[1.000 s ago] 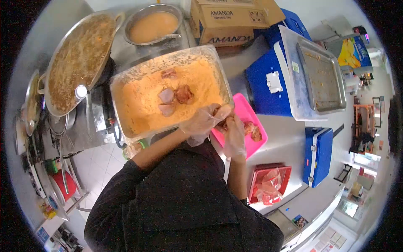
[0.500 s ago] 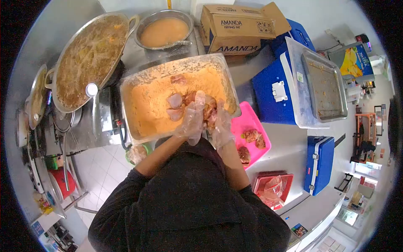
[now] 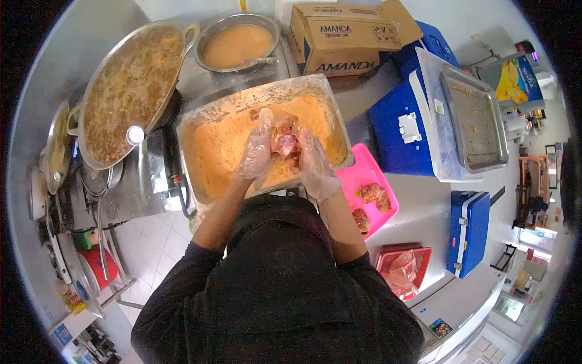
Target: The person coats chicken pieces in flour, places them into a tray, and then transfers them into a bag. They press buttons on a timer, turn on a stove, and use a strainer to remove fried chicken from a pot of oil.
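Both my hands wear clear plastic gloves and are over a metal tray of orange breading flour. Between them is a cluster of raw chicken pieces, reddish and partly dusted. My left hand presses its palm and fingers against the cluster's left side. From the right, my right hand cups the same pieces, fingers pointing away from me. The undersides of the pieces are hidden. To the right of the tray, a pink tray carries a few more marinated pieces.
A large pan of bubbling oil stands at the left, its handle near the breading tray. Behind are a metal bowl of orange-brown liquid and a cardboard box. Blue coolers and a red tray with plastic bags are at the right.
My left hand has moved left and my hands are wider apart. Chicken pieces that lay left of my hands are now gathered between them.
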The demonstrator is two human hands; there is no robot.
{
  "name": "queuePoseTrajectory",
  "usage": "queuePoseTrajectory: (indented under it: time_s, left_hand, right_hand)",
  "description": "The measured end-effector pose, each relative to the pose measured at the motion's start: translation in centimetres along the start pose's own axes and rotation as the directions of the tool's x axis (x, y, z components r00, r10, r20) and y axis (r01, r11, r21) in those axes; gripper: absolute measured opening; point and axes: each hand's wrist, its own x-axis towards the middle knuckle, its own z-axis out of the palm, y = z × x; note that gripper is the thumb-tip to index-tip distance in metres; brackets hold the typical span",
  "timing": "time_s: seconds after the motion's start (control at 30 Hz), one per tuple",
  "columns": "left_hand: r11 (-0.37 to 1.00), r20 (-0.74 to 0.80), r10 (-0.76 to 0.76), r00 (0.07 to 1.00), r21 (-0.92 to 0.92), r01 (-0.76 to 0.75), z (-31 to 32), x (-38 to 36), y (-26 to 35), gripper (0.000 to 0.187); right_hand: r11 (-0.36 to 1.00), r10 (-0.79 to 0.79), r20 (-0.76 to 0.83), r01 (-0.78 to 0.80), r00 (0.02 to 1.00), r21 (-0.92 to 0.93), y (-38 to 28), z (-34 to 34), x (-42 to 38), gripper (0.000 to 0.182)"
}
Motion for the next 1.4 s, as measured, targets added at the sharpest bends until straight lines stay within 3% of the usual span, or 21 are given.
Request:
queuePoseTrajectory:
  time_s: [0.03,0.07,0.1,0.13,0.2,0.23,0.3,0.33,0.4,0.57,0.67,0.77,0.83,0.9,0.93,0.97,1.13,1.2,1.27,1.3,1.4]
  left_hand:
    - [1.000,0.020,0.004,1.000,-0.004,-0.004,-0.3,0.1,-0.1,0.051]
    - [0.580,0.107,0.385,0.917,0.745,-0.330,-1.1,-0.2,0.2,0.047]
    - [0.308,0.163,0.398,0.903,0.903,-0.299,-2.7,0.4,0.3,0.043]
    - [0.005,0.220,0.410,0.885,0.970,-0.243,-4.2,1.0,0.3,0.039]
    - [0.061,0.033,0.217,0.976,0.997,-0.048,-8.2,2.3,0.0,0.033]
    - [-0.177,0.079,0.237,0.968,0.984,-0.037,-9.5,2.0,0.3,0.033]
    - [0.074,-0.024,0.279,0.960,0.997,0.003,-10.2,0.6,-0.1,0.038]
    - [0.193,-0.101,0.278,0.955,0.980,0.048,-9.9,-0.2,-0.2,0.043]
    - [0.378,-0.315,0.175,0.933,0.896,0.231,-7.5,-1.6,0.3,0.048]
    - [0.390,-0.166,0.134,0.977,0.915,0.102,-7.6,-1.4,-3.4,0.057]
    - [0.517,-0.124,0.094,0.988,0.854,0.058,-4.6,-1.9,-3.8,0.050]
    - [0.698,-0.179,-0.004,0.984,0.704,0.131,-2.9,-2.1,-3.9,0.047]
    - [0.737,-0.211,-0.073,0.975,0.647,0.195,-2.8,-1.9,-4.8,0.046]
    - [0.700,-0.226,-0.121,0.966,0.670,0.245,-3.7,-1.7,-5.9,0.045]
    - [0.710,-0.209,-0.103,0.972,0.669,0.219,-3.1,-2.0,-5.6,0.046]
    - [0.720,-0.193,-0.082,0.978,0.667,0.192,-2.0,-2.5,-5.0,0.047]
    - [0.781,-0.217,-0.117,0.969,0.583,0.225,-0.6,-3.6,-4.3,0.053]
    - [0.771,-0.267,-0.180,0.947,0.559,0.305,0.1,-3.9,-3.7,0.056]
    - [0.782,-0.299,-0.215,0.930,0.517,0.347,-0.5,-4.0,-4.9,0.058]
    - [0.787,-0.312,-0.232,0.921,0.497,0.366,-0.1,-4.0,-4.6,0.059]
    - [0.765,-0.281,-0.286,0.916,0.508,0.395,1.3,-4.7,-3.5,0.061]
  right_hand:
    - [0.996,0.003,-0.035,-0.005,0.999,-0.086,-0.2,-0.3,-0.5,0.054]
    - [0.986,0.006,-0.083,-0.020,0.997,-0.168,-0.7,-0.7,-1.3,0.052]
    - [0.968,0.007,-0.149,-0.044,0.989,-0.247,-0.8,-1.9,-2.2,0.050]
    - [0.940,-0.090,-0.251,-0.002,0.964,-0.342,-0.3,-3.7,-3.2,0.047]
    - [0.841,-0.282,-0.402,0.023,0.871,-0.540,2.5,-8.3,-4.9,0.043]
    - [0.585,-0.494,-0.342,0.015,0.799,-0.811,6.3,-12.0,-5.5,0.040]
    - [0.362,-0.534,-0.350,-0.166,0.770,-0.917,12.1,-18.1,-8.3,0.038]
    - [0.458,-0.395,-0.494,-0.300,0.775,-0.837,13.8,-19.5,-10.0,0.039]
    - [0.381,-0.229,-0.506,-0.401,0.832,-0.833,19.6,-21.4,-12.1,0.041]
    - [0.336,-0.279,-0.702,-0.619,0.655,-0.710,24.2,-18.8,-10.1,0.049]
    - [0.336,-0.273,-0.740,-0.660,0.615,-0.672,19.3,-17.4,-11.4,0.050]
    - [0.422,-0.040,-0.759,-0.677,0.650,-0.603,22.0,-21.6,-12.3,0.042]
    - [0.509,-0.157,-0.427,-0.298,0.891,-0.808,20.8,-22.3,-12.1,0.039]
    - [0.841,-0.071,-0.415,-0.169,0.907,-0.514,19.4,-21.9,-12.0,0.036]
    - [0.975,0.139,-0.507,-0.206,0.851,-0.079,16.8,-20.3,-11.6,0.035]
    - [0.909,0.366,-0.490,-0.191,0.791,0.371,15.4,-19.5,-11.1,0.034]
    - [0.911,0.120,-0.585,-0.323,0.802,-0.256,21.0,-24.7,-8.7,0.035]
    - [0.951,0.033,-0.585,-0.205,0.810,-0.230,23.3,-24.8,-7.6,0.039]
    - [0.996,0.017,-0.664,0.042,0.747,0.073,23.0,-20.9,-6.9,0.044]
    - [0.926,-0.081,-0.677,-0.196,0.732,-0.323,20.5,-19.5,-7.1,0.048]
    - [0.543,-0.224,-0.713,-0.522,0.665,-0.658,25.1,-21.1,-4.5,0.029]
